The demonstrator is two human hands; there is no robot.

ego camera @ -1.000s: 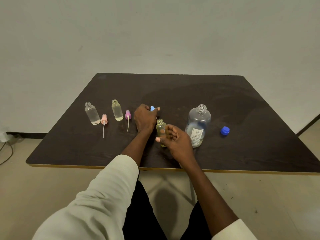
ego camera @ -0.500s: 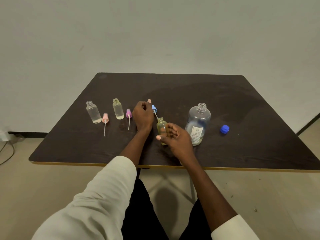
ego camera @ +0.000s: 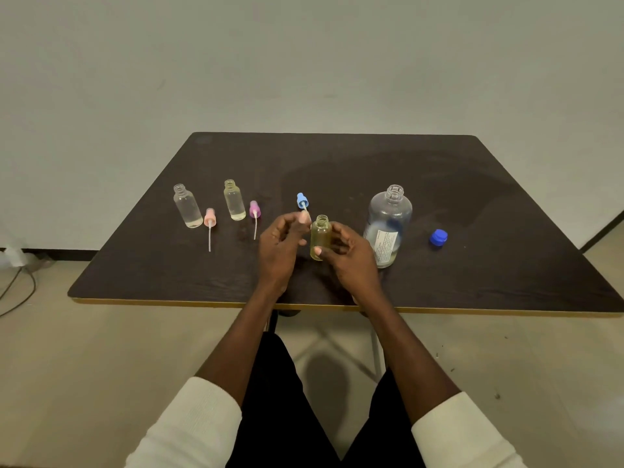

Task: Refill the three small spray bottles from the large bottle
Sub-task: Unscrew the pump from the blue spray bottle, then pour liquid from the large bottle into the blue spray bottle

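The right hand (ego camera: 351,255) grasps a small yellowish bottle (ego camera: 320,236), uncapped and upright, its fingers curled round the body and the thumb across the lower front. The left hand (ego camera: 280,244) is just left of that bottle, fingers loosely bent and holding nothing; a fingertip lies close to the dip tube of the blue sprayer (ego camera: 302,201), but whether they touch cannot be told.

Taking the held bottle as the landmark: the blue sprayer lies on the table (ego camera: 472,197) just behind and left of it. The large bottle (ego camera: 388,224) stands open just to its right, labelled, with only a little liquid showing low down. The blue cap (ego camera: 438,237) sits farther right, past the large bottle. To the left lie the purple sprayer (ego camera: 254,211), then a second small bottle (ego camera: 234,204), open and upright, then the pink sprayer (ego camera: 209,219), and farthest left a clear small bottle (ego camera: 187,211), also open. Both of these bottles show a shallow layer of liquid at the bottom.
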